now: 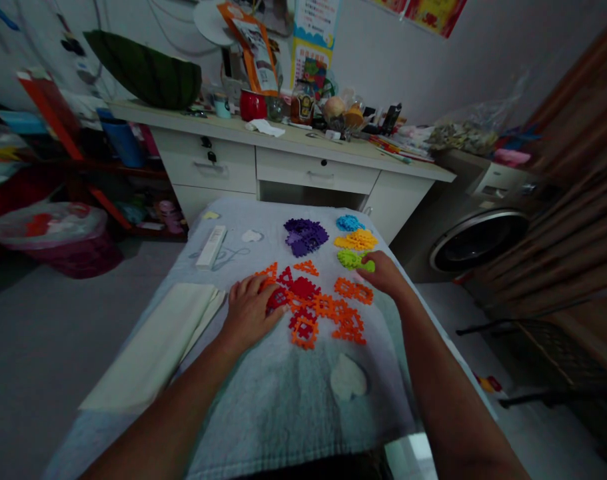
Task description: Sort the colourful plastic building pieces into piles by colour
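Note:
My left hand (250,312) lies palm down with its fingers apart, over the left edge of a group of flat, toothed plastic building pieces. Red pieces (303,288) and orange pieces (348,321) make up this group, some overlapping. At the right, my right hand (384,275) has its fingers closed on the near end of a small pile of lime-green pieces (351,259). Just beyond are a yellow pile (356,240) and a blue pile (350,223). A larger purple pile (306,237) sits to their left.
A cloth-covered table (283,393) carries a white narrow box (212,247) and a folded cream cloth (153,347) on the left. Behind stands a cluttered white desk (313,169). A washing machine (448,193) is at right, a lined bin (63,247) at left.

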Motion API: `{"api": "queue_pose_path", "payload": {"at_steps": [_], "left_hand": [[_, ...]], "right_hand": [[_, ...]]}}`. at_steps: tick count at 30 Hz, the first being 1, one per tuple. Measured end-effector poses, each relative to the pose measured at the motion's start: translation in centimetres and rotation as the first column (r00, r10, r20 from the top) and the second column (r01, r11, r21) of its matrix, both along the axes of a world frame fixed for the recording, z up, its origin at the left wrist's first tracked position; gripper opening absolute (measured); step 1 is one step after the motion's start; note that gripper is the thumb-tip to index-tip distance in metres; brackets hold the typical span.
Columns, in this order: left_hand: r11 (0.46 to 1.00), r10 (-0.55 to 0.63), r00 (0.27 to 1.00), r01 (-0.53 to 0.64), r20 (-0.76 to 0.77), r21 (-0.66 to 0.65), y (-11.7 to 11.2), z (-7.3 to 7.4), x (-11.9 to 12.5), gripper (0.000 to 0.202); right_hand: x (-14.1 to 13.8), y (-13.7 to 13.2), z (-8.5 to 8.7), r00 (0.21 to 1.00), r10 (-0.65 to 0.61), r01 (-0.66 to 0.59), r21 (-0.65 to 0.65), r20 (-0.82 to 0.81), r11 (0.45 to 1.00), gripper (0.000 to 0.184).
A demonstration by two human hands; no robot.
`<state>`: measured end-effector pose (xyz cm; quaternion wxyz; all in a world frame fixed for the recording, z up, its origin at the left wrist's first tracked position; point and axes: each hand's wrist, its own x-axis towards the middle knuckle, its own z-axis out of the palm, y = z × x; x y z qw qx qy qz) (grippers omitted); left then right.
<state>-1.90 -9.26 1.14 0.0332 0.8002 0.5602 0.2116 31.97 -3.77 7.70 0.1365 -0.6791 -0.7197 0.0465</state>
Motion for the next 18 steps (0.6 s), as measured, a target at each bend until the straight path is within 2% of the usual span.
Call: {"api": "queue_pose_path", "payload": {"at_steps": [2,3,5,8,12,18], "left_hand": [[1.0,-0.003,1.0,0.003,-0.006,0.006,0.0,0.0,0.0,0.044],[1.0,-0.005,1.0,0.005,-0.008,0.01,0.0,0.0,0.0,0.044],[1.0,-0.01,1.0,0.01,-0.009,0.014,0.0,0.1,0.0,0.043],[1.0,-0.016,1.0,0.016,-0.001,0.011,0.1,0.1,0.0,0.042],[0.999,-0.031,0.999,0.031,0.02,0.01,0.2,0.2,-0.1,0.04],[0.999,-0.032,0.999,0.031,0.015,0.012,0.2,0.3,-0.1,0.04]], "right_hand": [[1.6,1.4,-0.7,0.979,-0.189,0.188,0.015,0.073,0.982,0.05],[2.3,2.0,-1.1,0.966,-0.236,0.237,0.005,0.102,0.972,0.062],[3.3,3.2,-2.1,0.955,-0.26,0.268,-0.035,0.144,0.963,0.081],[3.9,4.4,-3.3,0.961,-0.225,0.244,-0.109,0.163,0.964,0.094],[3.6,5.0,-3.7,0.966,-0.217,0.238,-0.158,0.139,0.958,0.096],[2.9,3.8,-3.1,0.979,-0.092,0.124,-0.174,0.181,0.977,0.066]]}}
